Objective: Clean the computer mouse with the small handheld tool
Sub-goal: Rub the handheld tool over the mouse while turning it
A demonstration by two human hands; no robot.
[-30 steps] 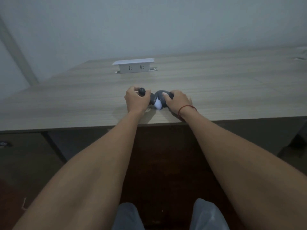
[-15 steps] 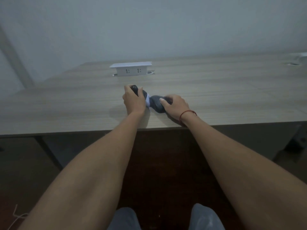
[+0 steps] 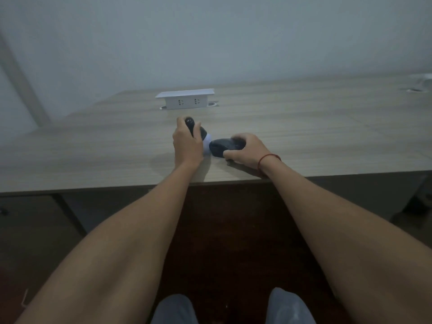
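A dark computer mouse (image 3: 221, 147) lies on the wooden desk (image 3: 304, 136) near its front edge. My right hand (image 3: 245, 149) grips it from the right, fingers over its top. My left hand (image 3: 187, 143) is closed around a small dark handheld tool (image 3: 195, 128) with a rounded black top. The tool's white head (image 3: 207, 142) points right and touches the mouse's left end. A red string circles my right wrist.
A white pop-up socket box (image 3: 185, 98) stands on the desk behind my hands. A round cable hole (image 3: 415, 90) sits at the far right. A pale wall rises behind the desk. My knees show at the bottom, under the desk edge.
The mouse and my right hand have shifted right and the mouse lies flatter. My left hand has tilted the tool so its white head meets the mouse's left end.
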